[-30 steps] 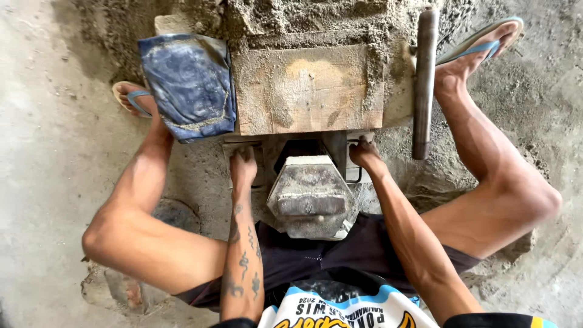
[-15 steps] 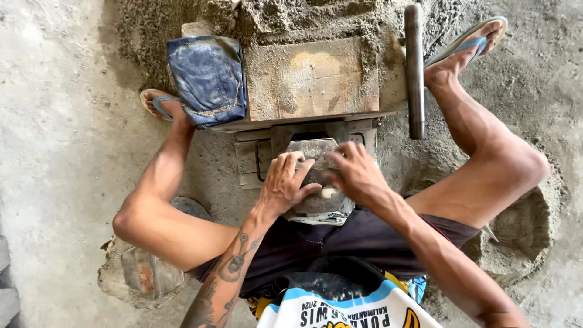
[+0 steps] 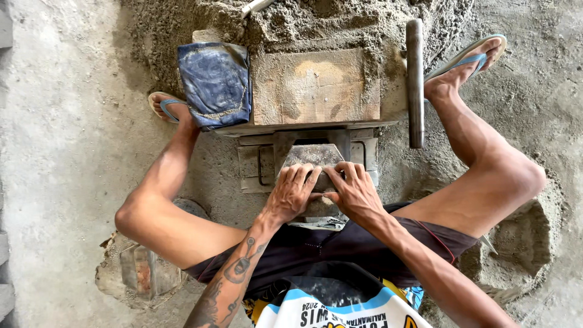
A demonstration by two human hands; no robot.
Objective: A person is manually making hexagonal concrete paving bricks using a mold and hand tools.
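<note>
Layout: person seated on ground, mould press between the legs

Both hands, left hand (image 3: pixel 294 193) beside right hand (image 3: pixel 354 193), lie on block (image 3: pixel 313 156) in metal mould (image 3: pixel 258 165); wooden board (image 3: pixel 316 87) behind it, folded cloth (image 3: pixel 214 82) left of board, lever bar (image 3: pixel 415 82) right, sand pile (image 3: pixel 340 21) farthest back

Bare arms and legs; dark tattoos run along the left forearm (image 3: pixel 234 276). Dark shorts (image 3: pixel 316 249), blue-strapped flip-flops (image 3: pixel 470 58) — and a white, blue and yellow printed shirt (image 3: pixel 340 307).
</note>
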